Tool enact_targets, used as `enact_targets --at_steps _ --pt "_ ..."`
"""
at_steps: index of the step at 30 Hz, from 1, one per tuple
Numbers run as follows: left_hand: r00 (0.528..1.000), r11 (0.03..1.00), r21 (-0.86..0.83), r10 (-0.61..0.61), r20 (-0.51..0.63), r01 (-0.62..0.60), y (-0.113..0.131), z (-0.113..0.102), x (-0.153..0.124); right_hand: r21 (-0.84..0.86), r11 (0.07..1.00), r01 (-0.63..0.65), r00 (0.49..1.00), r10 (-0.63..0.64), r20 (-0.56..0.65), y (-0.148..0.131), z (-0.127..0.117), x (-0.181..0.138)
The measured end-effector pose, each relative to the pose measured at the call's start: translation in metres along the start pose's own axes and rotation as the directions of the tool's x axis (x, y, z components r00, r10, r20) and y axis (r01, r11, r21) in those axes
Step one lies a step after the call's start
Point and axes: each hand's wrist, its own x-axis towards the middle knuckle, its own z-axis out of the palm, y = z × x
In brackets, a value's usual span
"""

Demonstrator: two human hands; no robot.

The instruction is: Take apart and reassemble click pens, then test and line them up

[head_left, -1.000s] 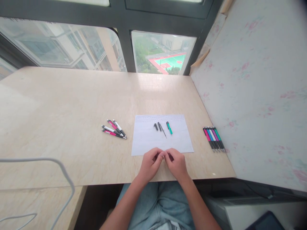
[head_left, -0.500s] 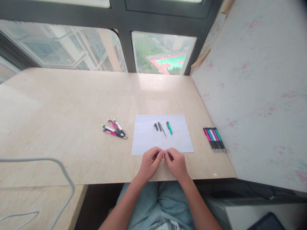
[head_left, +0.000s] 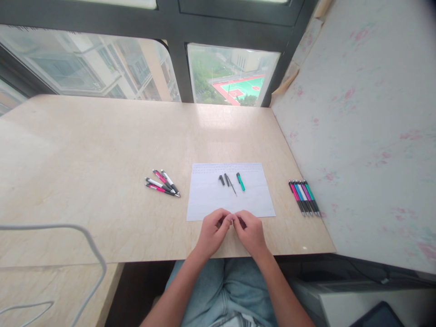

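My left hand (head_left: 214,229) and my right hand (head_left: 250,230) meet at the fingertips over the near edge of a white sheet of paper (head_left: 218,204). Both are closed in a pinch around something small, mostly hidden, with a pale bit showing between the thumbs. Beyond them on the paper lie disassembled pen parts: a short black piece with a clip (head_left: 221,180), a black grip piece (head_left: 226,180), a thin ink refill (head_left: 232,186) and a green pen barrel (head_left: 240,181). Small handwriting runs along the sheet's top.
Several pink and white pens (head_left: 161,184) lie fanned out left of the paper. At right, several coloured pens (head_left: 304,198) form a row beside the floral wall (head_left: 361,150). A grey cable (head_left: 89,238) crosses the lower left. Windows (head_left: 235,75) stand behind the table (head_left: 112,145).
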Motion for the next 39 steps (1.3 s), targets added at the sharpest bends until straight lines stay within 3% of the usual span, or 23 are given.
enact_targets --at_steps 20,27,32,36,39 --pt "1.000 1.000 -0.024 0.006 0.002 -0.005 -0.002 0.000 0.000 0.009 1.000 0.023 1.000 -0.023 -0.019 -0.002 -0.003 0.002" --pt "0.999 0.989 -0.137 -0.052 -0.009 0.050 -0.001 -0.003 0.001 0.124 0.988 -0.092 0.994 0.100 -0.055 -0.013 -0.008 0.003" --pt "0.995 0.970 -0.225 -0.094 -0.015 0.088 0.000 -0.005 0.002 -0.084 0.987 -0.134 0.981 0.120 -0.151 -0.009 -0.014 0.028" --pt "0.994 0.959 -0.263 -0.109 -0.013 0.102 0.001 -0.005 0.003 -0.334 0.915 -0.224 0.954 0.135 -0.268 0.004 -0.017 0.060" --pt "0.994 0.957 -0.271 -0.113 -0.013 0.105 0.002 -0.005 0.003 -0.433 0.866 -0.249 0.952 0.137 -0.274 0.009 -0.012 0.076"
